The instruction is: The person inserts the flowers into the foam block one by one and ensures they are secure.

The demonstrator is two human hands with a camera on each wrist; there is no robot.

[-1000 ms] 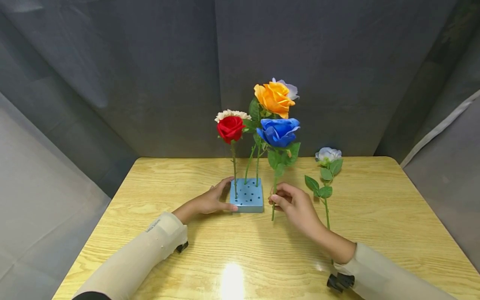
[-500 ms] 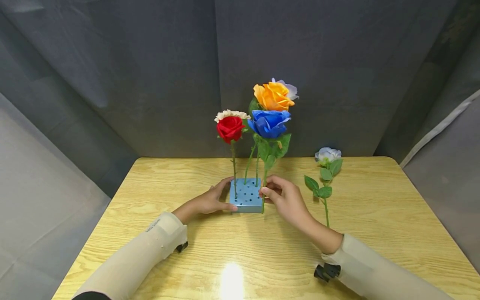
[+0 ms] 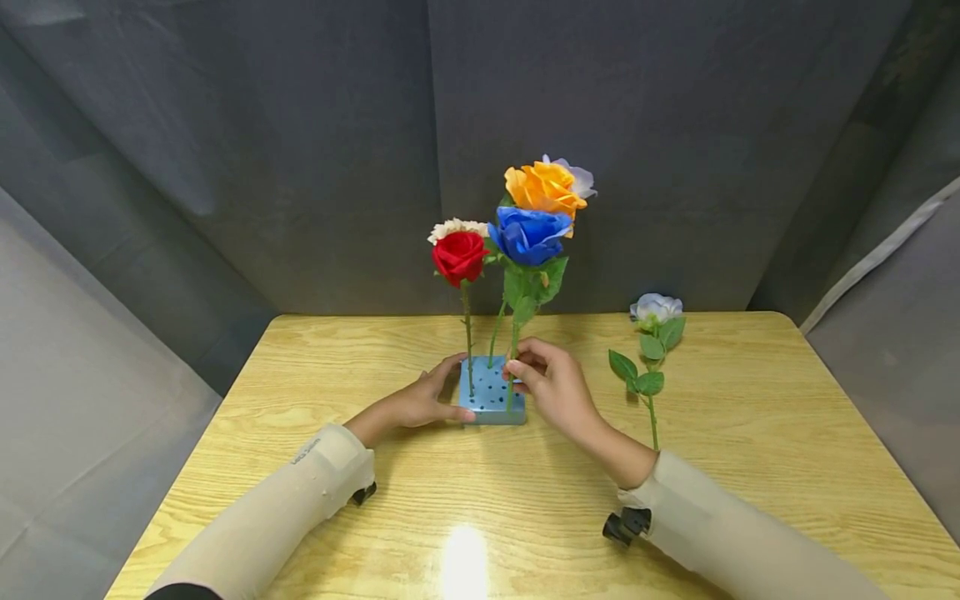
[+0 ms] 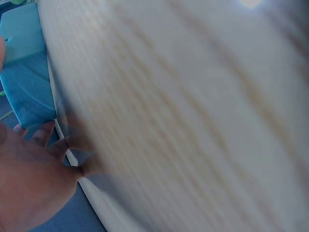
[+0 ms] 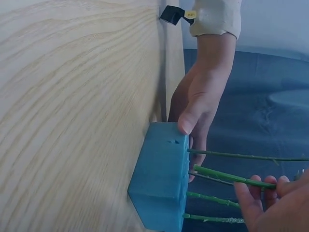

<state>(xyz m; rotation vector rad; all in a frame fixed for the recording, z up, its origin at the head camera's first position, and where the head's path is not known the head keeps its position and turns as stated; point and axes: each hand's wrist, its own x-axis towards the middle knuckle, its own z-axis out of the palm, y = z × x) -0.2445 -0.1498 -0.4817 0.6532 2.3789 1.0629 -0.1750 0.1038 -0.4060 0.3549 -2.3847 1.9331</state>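
Note:
My left hand (image 3: pixel 426 402) holds a blue holed block (image 3: pixel 487 417) at its left side, thumb on the near corner. A blue rose (image 3: pixel 529 236) stands nearly upright, its stem pinched by my right hand (image 3: pixel 553 383). In the right wrist view, the free end of that green stem (image 5: pixel 212 173) sits just off the block's holed face, apart from it. Stuck in the block are a red rose (image 3: pixel 460 257) at the left, an orange rose (image 3: pixel 546 185) behind the blue one, and a cream flower (image 3: pixel 455 227). A pale lilac flower (image 3: pixel 582 180) is partly hidden behind the orange rose.
On the right of the wooden table (image 3: pixel 360 517) lies a pale blue flower (image 3: pixel 657 308) with leaves, its stem running toward my right forearm. A dark grey curtain (image 3: pixel 337 167) hangs behind the table's back edge.
My right hand has carried the blue rose leftward and away from me, from beside the block to over its top. The left hand and block have stayed in place.

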